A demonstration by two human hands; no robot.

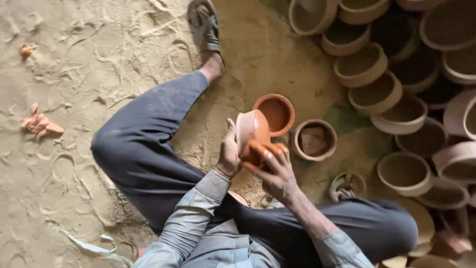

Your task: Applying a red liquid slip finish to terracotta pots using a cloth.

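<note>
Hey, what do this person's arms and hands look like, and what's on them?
Both arms wear light grey-blue long sleeves. The left sleeve reaches the wrist; the right sleeve is pushed up, baring the forearm. The left hand and right hand are bare, without gloves.

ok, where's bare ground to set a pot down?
Bare sand left of the bent leg, out to the rag. A smaller gap between the orange bowl and sandal. Right side is crowded with stacked pots.
</note>
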